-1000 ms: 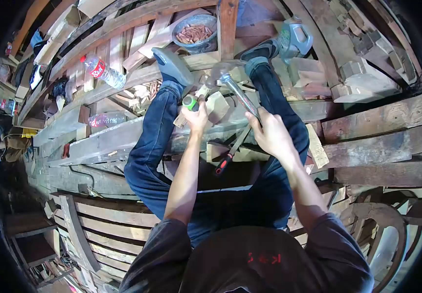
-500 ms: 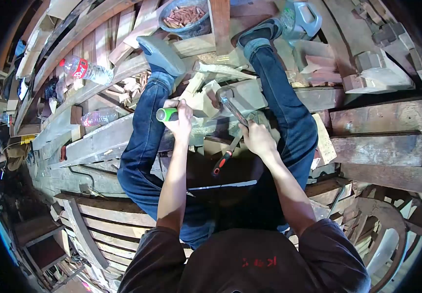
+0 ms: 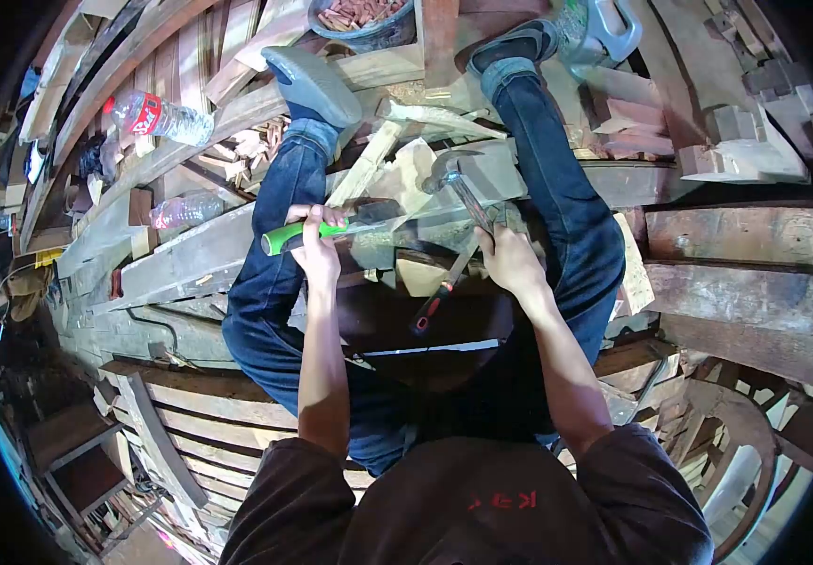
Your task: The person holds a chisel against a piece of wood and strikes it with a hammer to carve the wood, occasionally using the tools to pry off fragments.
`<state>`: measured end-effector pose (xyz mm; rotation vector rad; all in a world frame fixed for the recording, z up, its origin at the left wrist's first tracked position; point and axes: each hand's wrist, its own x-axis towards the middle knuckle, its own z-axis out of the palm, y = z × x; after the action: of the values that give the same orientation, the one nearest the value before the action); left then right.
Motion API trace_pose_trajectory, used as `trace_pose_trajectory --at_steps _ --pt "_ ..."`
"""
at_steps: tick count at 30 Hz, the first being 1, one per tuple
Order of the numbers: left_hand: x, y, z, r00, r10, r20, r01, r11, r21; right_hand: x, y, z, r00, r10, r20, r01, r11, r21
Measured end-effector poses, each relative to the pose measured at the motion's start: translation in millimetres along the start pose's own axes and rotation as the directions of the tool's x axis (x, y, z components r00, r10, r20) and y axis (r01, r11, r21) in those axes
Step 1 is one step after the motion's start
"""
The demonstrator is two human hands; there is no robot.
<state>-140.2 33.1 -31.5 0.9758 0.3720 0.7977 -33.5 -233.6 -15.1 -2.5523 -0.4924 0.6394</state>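
Observation:
My left hand (image 3: 315, 247) is closed round the green handle of a chisel (image 3: 284, 237), held nearly level over the wood between my legs. Its blade seems to point right, but the tip is hard to make out. My right hand (image 3: 512, 259) grips a hammer (image 3: 467, 198) by its handle, the metal head up and to the left, over a pale wood block (image 3: 486, 174). Below the hammer is a tool with a red and black handle (image 3: 433, 309); its blade runs up toward my right hand. A split stick (image 3: 369, 165) leans beyond my left hand.
A bucket of wood pieces (image 3: 383, 36) stands at the far side. Plastic bottles (image 3: 166, 121) lie at left, and a blue-handled jug (image 3: 604, 33) is at far right. Thick timbers (image 3: 745, 240) are stacked at right, with a slatted wood surface (image 3: 227, 414) at lower left.
My left hand has moved down and left, and the chisel has swung from pointing away to lying nearly level. My right hand and the hammer have shifted slightly right.

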Motion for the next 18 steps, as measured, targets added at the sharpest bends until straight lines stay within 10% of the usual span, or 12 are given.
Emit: trace_pose_trajectory --at_steps 9,18 --pt "6.6 17.7 -13.0 1.0 0.002 -0.026 -0.007 0.985 -0.175 -0.7 -3.1 -5.9 1.0 -0.008 0.015 0.008 1.0 0.018" --pt "0.9 30.5 -1.3 0.998 -0.052 -0.036 0.057 0.988 0.143 -3.3 -8.5 -10.0 1.0 -0.009 -0.002 0.009 1.0 0.0"
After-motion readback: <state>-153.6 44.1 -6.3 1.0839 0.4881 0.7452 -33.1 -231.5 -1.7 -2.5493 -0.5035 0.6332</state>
